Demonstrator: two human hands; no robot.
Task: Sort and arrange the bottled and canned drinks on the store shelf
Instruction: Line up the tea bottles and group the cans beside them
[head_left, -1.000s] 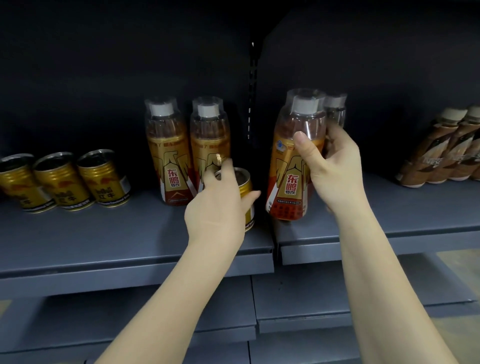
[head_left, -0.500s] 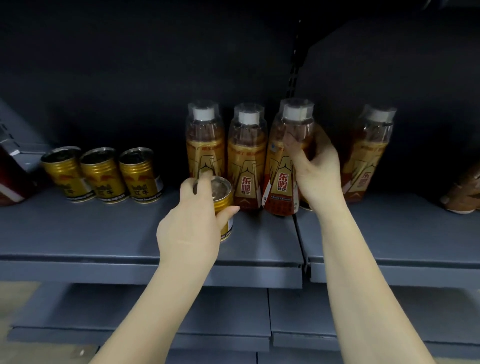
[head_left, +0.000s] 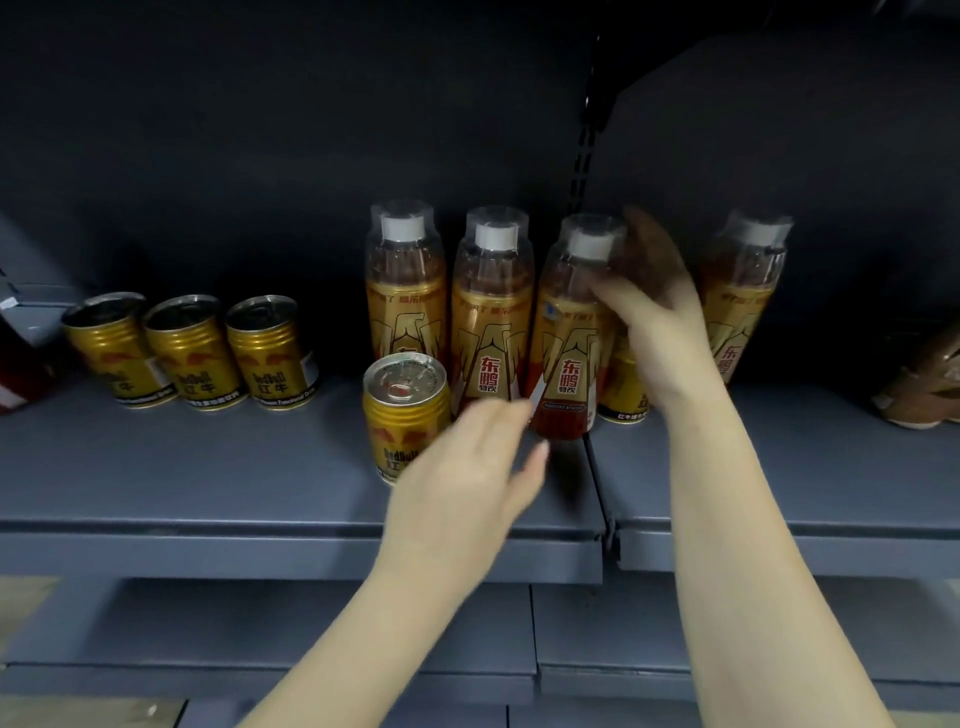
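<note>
- Grey shelf (head_left: 208, 483): flat, rigid board carrying all the drinks; seam between 2 boards just below and left of the right hand's reach.
- 4 tall bottles: 3 shoulder to shoulder, the 3rd bottle (head_left: 569, 332) directly under the right hand, a 4th bottle (head_left: 743, 296) apart, past the right wrist. Probably full and heavy, smooth plastic with a slick film label, top-heavy when pushed; best taken around the waist, not the clear dome cap.
- Right hand (head_left: 660, 322): arm stretched forward, fingers blurred and curled near the 3rd bottle's shoulder and cap; cannot tell whether closed on it or just released.
- Left hand (head_left: 467, 473): palm down, fingers loosely spread and blurred, clamped on nothing; thumb side close to the front can, contact unclear.
- Front can (head_left: 405, 415): upright just left of the left hand, ahead of the bottle row. Stiff metal, small, light to moderate, smooth sides; wrap around the body, below the rim.
- 3 matching cans (head_left: 192, 353): row well left of both hands; likely destination.
- Another gold can (head_left: 621, 389): half hidden behind the right wrist.
</note>
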